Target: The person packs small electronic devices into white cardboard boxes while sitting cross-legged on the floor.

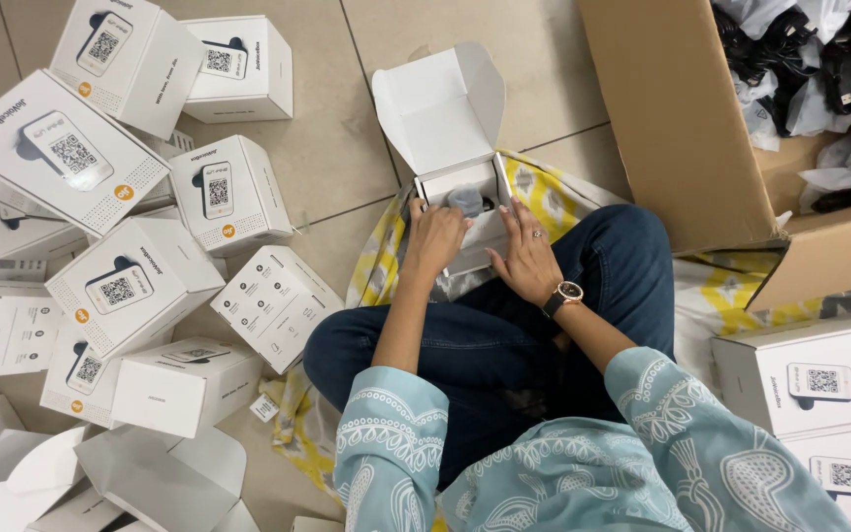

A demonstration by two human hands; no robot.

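Note:
An open white carton (442, 108) rests on my lap with its lid flap raised away from me. A grey object (466, 200) in clear wrap sits inside it. My left hand (435, 238) presses on the box's left side, fingers curled over the rim near the grey object. My right hand (524, 254), with a ring and a wristwatch, lies flat with fingers spread on the box's right side. I sit cross-legged in blue jeans on a yellow patterned cloth (554, 197).
Several closed white product boxes (130, 286) lie heaped on the tiled floor to the left. A large brown cardboard box (682, 118) full of bagged black cables stands at upper right. More white boxes (810, 384) stack at right. Flat unfolded cartons (150, 473) lie at lower left.

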